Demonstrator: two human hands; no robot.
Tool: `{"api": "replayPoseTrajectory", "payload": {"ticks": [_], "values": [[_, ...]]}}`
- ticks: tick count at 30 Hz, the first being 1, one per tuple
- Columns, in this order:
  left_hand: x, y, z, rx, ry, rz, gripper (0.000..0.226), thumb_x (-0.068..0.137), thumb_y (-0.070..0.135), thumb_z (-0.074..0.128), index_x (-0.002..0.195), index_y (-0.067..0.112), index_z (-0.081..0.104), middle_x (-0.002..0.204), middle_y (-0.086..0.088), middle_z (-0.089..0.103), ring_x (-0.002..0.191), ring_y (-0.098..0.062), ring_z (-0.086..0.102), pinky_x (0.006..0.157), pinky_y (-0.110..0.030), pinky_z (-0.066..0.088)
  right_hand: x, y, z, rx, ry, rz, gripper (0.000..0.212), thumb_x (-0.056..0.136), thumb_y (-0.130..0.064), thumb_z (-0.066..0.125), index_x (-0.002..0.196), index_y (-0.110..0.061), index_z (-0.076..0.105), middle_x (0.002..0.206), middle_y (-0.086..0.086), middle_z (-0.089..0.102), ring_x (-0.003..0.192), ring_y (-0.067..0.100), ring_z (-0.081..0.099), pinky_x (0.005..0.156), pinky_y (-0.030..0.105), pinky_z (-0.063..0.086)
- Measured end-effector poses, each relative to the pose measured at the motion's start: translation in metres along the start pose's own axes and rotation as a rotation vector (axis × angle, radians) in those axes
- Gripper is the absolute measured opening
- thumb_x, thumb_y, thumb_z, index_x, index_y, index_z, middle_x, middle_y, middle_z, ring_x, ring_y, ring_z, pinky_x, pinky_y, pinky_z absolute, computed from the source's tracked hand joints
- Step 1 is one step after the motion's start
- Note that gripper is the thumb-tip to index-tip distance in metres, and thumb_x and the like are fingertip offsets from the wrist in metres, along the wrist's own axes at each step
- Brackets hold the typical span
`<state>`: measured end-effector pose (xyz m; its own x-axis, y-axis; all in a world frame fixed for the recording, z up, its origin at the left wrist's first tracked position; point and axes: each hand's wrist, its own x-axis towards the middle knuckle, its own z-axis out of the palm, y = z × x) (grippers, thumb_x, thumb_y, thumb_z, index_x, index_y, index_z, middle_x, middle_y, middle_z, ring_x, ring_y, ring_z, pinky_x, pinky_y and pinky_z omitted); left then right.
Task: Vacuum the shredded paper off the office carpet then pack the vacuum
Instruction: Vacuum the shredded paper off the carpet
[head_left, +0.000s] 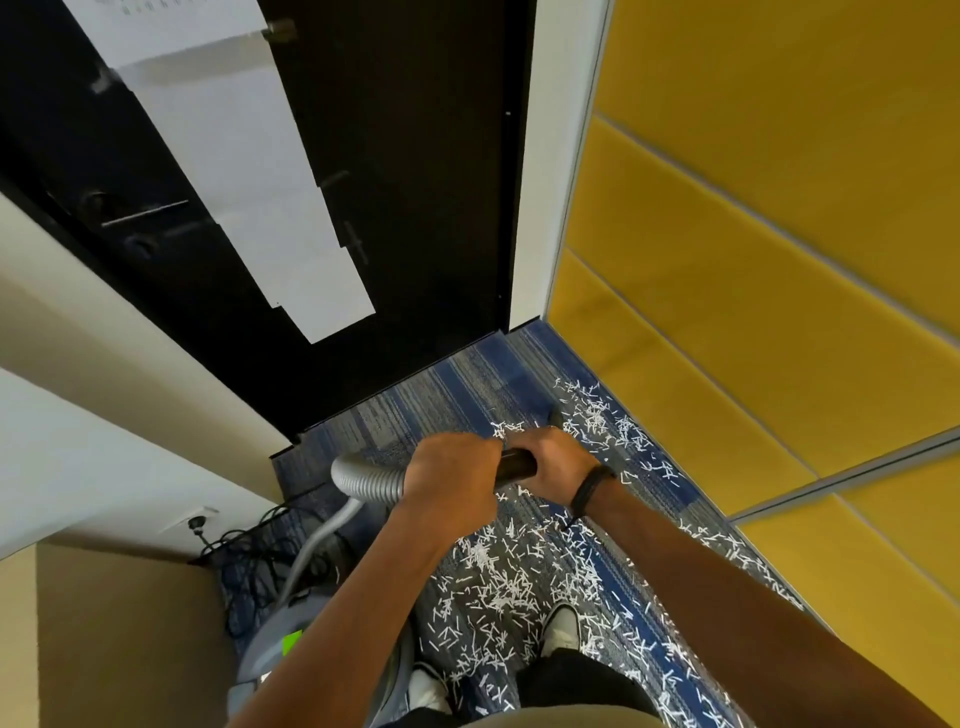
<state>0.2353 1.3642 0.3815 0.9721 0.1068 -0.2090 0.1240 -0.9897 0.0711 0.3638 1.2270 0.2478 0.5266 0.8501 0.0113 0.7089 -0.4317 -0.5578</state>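
Both your hands wrap the glossy black vacuum wand (517, 464): left hand (451, 480) where the ribbed grey hose (363, 480) joins it, right hand (553, 467) just ahead. White shredded paper strips (498, 587) litter the striped blue-grey carpet (447, 395). The rounded grey vacuum canister (275, 649) sits beside your left foot.

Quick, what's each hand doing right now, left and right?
Left hand: grips the ribbed grey vacuum hose where it meets the handle.
Right hand: grips the dark vacuum wand handle.
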Motion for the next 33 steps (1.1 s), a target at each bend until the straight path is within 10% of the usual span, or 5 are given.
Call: {"api": "replayPoseTrajectory", "payload": {"ticks": [8, 14, 22, 33], "values": [[0.024, 0.017, -0.008, 0.024, -0.002, 0.038, 0.035, 0.092, 0.035, 0.073, 0.124, 0.026, 0.062, 0.099, 0.003, 0.069, 0.093, -0.021, 0.067, 0.086, -0.038, 0.056, -0.002, 0.021, -0.017, -0.005, 0.060, 0.052, 0.027, 0.075, -0.003, 0.076, 0.079, -0.025, 0.062, 0.076, -0.004, 0.068, 0.067, 0.009, 0.057, 0.069, 0.028, 0.051], [0.046, 0.038, 0.000, 0.066, -0.003, 0.009, 0.041, 0.096, 0.038, 0.069, 0.133, 0.023, 0.057, 0.104, 0.001, 0.069, 0.097, -0.020, 0.067, 0.092, -0.039, 0.055, 0.005, 0.045, -0.030, -0.088, 0.080, 0.045, 0.034, 0.077, -0.005, 0.080, 0.078, -0.033, 0.060, 0.074, -0.015, 0.064, 0.068, 0.004, 0.057, 0.097, 0.034, 0.046], [0.078, 0.062, 0.006, 0.094, -0.066, -0.034, 0.045, 0.096, 0.037, 0.070, 0.134, 0.020, 0.055, 0.103, 0.000, 0.068, 0.093, -0.019, 0.067, 0.089, -0.037, 0.057, 0.004, 0.074, -0.041, -0.003, 0.056, 0.059, 0.027, 0.079, 0.002, 0.072, 0.079, -0.023, 0.063, 0.078, -0.005, 0.069, 0.069, 0.009, 0.059, 0.073, 0.036, 0.057], [0.096, 0.084, 0.012, 0.083, -0.041, 0.035, 0.044, 0.096, 0.040, 0.069, 0.134, 0.022, 0.056, 0.110, 0.001, 0.071, 0.100, -0.021, 0.068, 0.090, -0.036, 0.055, -0.019, 0.103, -0.052, -0.022, 0.078, 0.081, 0.024, 0.078, -0.004, 0.078, 0.085, -0.022, 0.064, 0.080, -0.004, 0.070, 0.074, 0.014, 0.064, 0.077, 0.032, 0.053]]}}
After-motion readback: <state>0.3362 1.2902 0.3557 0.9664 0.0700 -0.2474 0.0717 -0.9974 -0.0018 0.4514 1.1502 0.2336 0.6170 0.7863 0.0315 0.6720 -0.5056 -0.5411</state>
